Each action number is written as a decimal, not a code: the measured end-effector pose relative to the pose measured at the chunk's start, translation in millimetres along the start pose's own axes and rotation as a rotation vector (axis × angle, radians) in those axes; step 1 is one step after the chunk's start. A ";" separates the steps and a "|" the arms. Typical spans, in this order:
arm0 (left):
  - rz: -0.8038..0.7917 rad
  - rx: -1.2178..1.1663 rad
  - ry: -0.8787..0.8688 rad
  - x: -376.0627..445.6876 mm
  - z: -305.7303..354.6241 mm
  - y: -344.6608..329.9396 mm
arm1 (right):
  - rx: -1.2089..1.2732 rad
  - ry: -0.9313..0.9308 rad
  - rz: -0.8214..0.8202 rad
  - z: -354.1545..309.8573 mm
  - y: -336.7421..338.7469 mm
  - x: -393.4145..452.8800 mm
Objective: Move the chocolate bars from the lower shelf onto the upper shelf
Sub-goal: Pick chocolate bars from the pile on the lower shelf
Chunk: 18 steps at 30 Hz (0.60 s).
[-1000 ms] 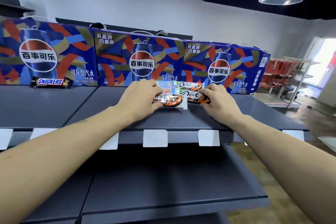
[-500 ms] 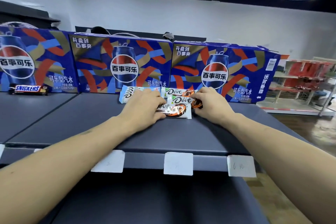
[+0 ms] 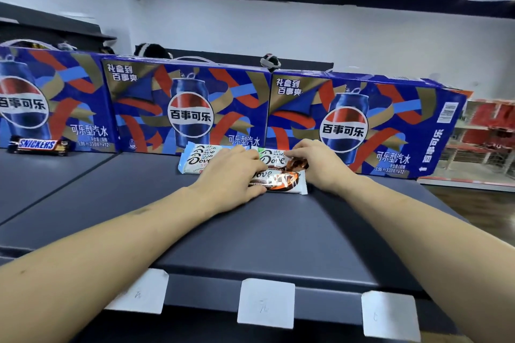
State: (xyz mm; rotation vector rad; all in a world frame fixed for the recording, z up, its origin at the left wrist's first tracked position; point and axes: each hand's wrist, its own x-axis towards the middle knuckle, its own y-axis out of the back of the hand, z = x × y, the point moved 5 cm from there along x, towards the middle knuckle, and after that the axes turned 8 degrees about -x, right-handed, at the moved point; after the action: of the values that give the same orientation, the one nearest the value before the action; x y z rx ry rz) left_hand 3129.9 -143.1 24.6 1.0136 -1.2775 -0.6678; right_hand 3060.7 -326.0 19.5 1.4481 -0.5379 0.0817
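Wrappers of thin glossy film cover the Dove chocolate bars (image 3: pixel 274 160), so they should feel light and slick, stiff along their length yet liable to snap if bent; a hold across the short width, thumb under one long edge and fingers over the other, looks safest. The bars lie in a small cluster on the upper shelf (image 3: pixel 250 237), just in front of the Pepsi cartons (image 3: pixel 189 108). The pale blue stack (image 3: pixel 195 160) sits at the left of the cluster, and a bar with an orange-brown end (image 3: pixel 284 181) lies nearest the front.

The left hand (image 3: pixel 231 175) rests over the middle of the cluster, fingers gently bent and pressing down on the wrappers; I cannot tell whether they pinch one. The right hand (image 3: pixel 315 164) reaches from the right, its fingertips touching the end of the rear bar; whether it grips is also unclear.

A Snickers bar (image 3: pixel 39 145) lies well apart at far left on the neighbouring shelf panel. The cartons are sealed, their contents unseen. Blank price tags (image 3: pixel 266 303) line the shelf edge.
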 end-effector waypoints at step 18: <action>-0.069 -0.041 0.150 49.2 5.5 -23.6 | 0.043 -0.050 0.124 24.8 24.8 -24.4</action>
State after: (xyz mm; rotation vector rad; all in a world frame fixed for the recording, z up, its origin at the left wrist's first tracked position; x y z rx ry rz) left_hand 3137.5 -197.4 25.7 1.0575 -1.0981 -0.6552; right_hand 3022.6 -339.7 33.3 1.4612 -0.6699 0.1566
